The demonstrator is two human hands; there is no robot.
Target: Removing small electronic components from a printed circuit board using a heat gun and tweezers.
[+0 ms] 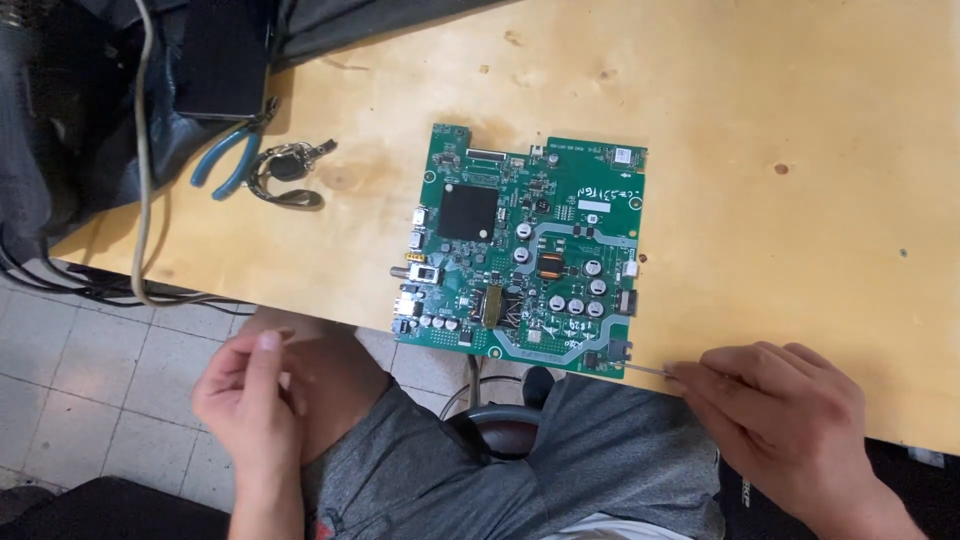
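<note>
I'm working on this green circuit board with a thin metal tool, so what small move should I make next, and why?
Probably bring the left hand up to steady the circuit board. The right hand holds a thin metal tool with its tip at the board's lower right corner, the board overhangs the table edge, and the left hand hangs free below.

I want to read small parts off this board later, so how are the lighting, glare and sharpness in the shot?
Head view: light is even and soft on the wooden table, without glare; the green circuit board is fairly sharp, though its fine parts are too small to resolve; the left hand looks slightly blurred, the right hand sharper; the top-left corner is dark.
</note>
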